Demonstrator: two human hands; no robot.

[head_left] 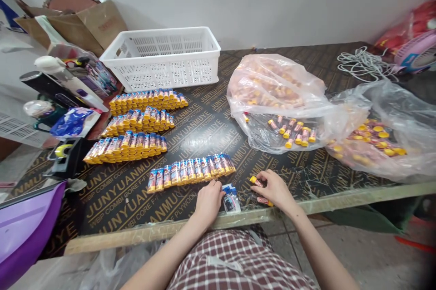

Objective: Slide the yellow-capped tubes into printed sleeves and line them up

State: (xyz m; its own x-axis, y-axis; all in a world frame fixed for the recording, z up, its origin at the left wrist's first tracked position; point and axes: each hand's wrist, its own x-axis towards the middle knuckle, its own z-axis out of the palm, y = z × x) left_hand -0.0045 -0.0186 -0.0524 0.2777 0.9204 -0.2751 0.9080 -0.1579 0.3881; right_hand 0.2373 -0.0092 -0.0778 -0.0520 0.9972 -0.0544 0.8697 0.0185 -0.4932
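My right hand (275, 189) pinches a small tube with a yellow cap (256, 181) just above the near table edge. A second small tube (263, 201) lies under that hand. My left hand (208, 200) rests with curled fingers beside a small stack of printed blue-and-white plastic sleeves (231, 199); whether its fingertips hold anything is hidden. Directly beyond the left hand runs a row of blue-and-yellow wrapped tubes (190, 170). Loose yellow-capped tubes (295, 132) lie in the mouth of a clear plastic bag (272, 76).
More wrapped tubes (136, 144) are stacked in rows at the left, before a white plastic basket (170, 70). A second bag (402, 113) holds tubes at the right. A tape dispenser (64, 158), a purple dustpan-like object (27, 231), a cable (361, 64) and a fan (417, 54) flank the area.
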